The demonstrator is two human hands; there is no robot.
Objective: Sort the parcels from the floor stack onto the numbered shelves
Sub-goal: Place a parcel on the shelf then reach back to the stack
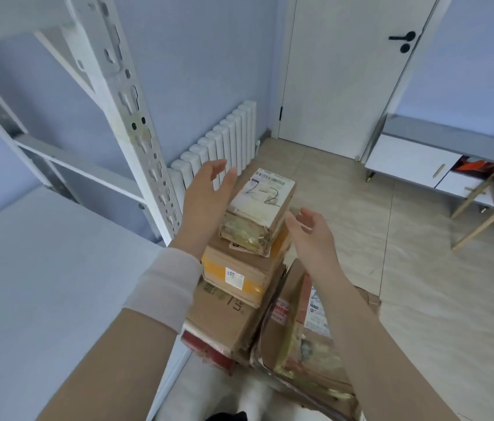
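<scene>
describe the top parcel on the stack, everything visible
The top parcel is a brown cardboard box, its near end crumpled under yellowish tape. A white label with a barcode and handwritten 2-2 covers its top. It lies flat on an orange-taped box. Open left hand and right hand flank it, neither gripping.

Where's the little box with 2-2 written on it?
In the head view, the small taped cardboard parcel marked 2-2 tops the floor stack at centre, on the yellow-taped cardboard box, between the left hand and right hand.

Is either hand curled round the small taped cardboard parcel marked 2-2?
No, the left hand and the right hand flank the small taped cardboard parcel with fingers open, gripping nothing.
</scene>
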